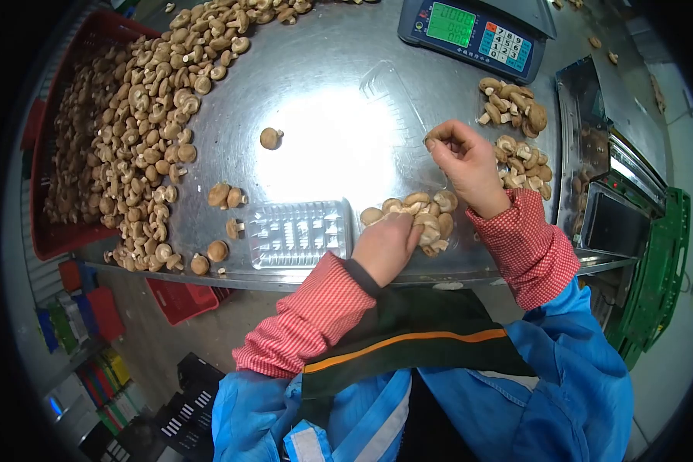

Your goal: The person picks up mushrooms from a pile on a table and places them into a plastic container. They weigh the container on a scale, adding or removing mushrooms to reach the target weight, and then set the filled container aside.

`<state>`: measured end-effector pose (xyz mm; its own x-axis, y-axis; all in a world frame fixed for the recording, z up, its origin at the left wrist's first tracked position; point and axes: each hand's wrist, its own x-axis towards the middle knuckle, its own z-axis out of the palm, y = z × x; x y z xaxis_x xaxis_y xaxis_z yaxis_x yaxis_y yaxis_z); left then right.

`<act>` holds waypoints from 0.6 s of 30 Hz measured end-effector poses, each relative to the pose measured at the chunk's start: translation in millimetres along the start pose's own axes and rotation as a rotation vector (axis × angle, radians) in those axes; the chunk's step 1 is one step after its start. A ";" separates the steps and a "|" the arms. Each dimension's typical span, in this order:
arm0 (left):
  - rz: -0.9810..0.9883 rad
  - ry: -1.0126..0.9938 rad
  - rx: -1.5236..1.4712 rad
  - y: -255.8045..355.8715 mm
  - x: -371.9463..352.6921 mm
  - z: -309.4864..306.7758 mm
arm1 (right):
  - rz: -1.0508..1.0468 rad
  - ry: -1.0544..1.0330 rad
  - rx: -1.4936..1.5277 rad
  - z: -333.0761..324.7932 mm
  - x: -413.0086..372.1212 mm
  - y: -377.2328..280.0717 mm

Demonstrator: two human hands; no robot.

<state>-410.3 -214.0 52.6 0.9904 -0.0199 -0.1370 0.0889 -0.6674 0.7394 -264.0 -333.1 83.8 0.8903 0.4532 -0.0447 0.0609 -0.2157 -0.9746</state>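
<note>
My left hand (385, 246) is on a small heap of brown shiitake mushrooms (443, 202) near the table's front edge, its fingers curled among the caps and partly hidden. Above and right of that heap, my right hand (467, 165) is raised in a pinch; what its fingertips hold is too small to make out. Just beyond them, the faint outline of a clear plastic piece (396, 96) shows against the shiny metal. A clear plastic tray (296, 235) with a ribbed base sits left of my left hand.
Mushrooms (142, 131) spill from a red crate (46, 223) at left. Several loose mushrooms (270, 138) lie on the metal table (285, 77). Two small piles (513, 106) stand at right, below a digital scale (477, 35). A black-and-metal machine (616, 192) stands at the right edge.
</note>
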 end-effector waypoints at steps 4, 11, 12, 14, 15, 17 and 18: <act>-0.019 0.062 0.204 -4.2 8.9 12.3 | -0.023 -0.008 0.020 6.8 -0.7 0.5; -0.359 0.197 -0.740 -28.6 -17.9 -63.4 | -0.263 -0.042 -0.198 15.5 -1.9 -33.9; -0.394 0.203 -1.165 -41.9 -24.1 -77.5 | -0.477 -0.126 -0.362 21.7 -0.9 -36.1; -0.308 0.341 -1.592 -30.1 -29.9 -116.6 | -0.936 -0.290 -0.676 43.5 1.6 -40.3; -0.256 0.342 -1.529 -36.3 -35.7 -126.8 | -0.938 -0.382 -0.718 59.3 -0.8 -42.9; -0.357 0.397 -1.314 -46.5 -41.0 -141.4 | -0.961 -0.570 -0.796 97.0 -7.0 -50.9; -0.437 0.407 -1.232 -58.5 -44.0 -144.2 | -0.980 -0.455 -0.786 111.1 -1.6 -64.0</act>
<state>-443.8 -66.8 110.4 0.7995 0.3806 -0.4648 0.2232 0.5302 0.8180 -319.5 -223.9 121.8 0.1102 0.9194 0.3776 0.9634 -0.0054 -0.2680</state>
